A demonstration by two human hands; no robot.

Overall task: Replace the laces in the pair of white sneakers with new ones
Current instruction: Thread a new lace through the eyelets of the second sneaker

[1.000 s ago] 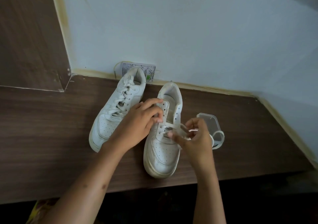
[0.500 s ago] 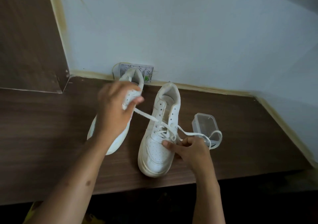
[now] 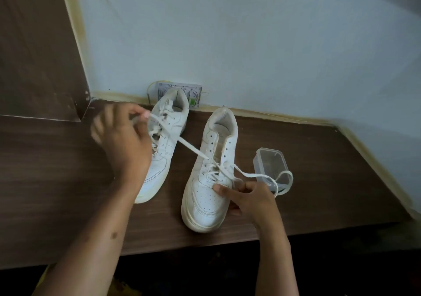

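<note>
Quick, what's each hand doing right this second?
Left hand: pinching one end of the white lace, drawn out from the right-side sneaker.
Right hand: fingers curled on that sneaker's toe end, with the lace's other strand running to it.

No readable text, label, brand, number or sign is showing anywhere. The grey panel (image 3: 178, 90) standing against the wall behind the sneakers is carrying a fine printed pattern and a small green mark, but it is appearing too small and blurred to make out as words. A faint printed mark is sitting on the tongue of the right sneaker (image 3: 210, 177), also too small to read. The clear plastic container (image 3: 271, 166) is bearing no visible lettering.
</note>
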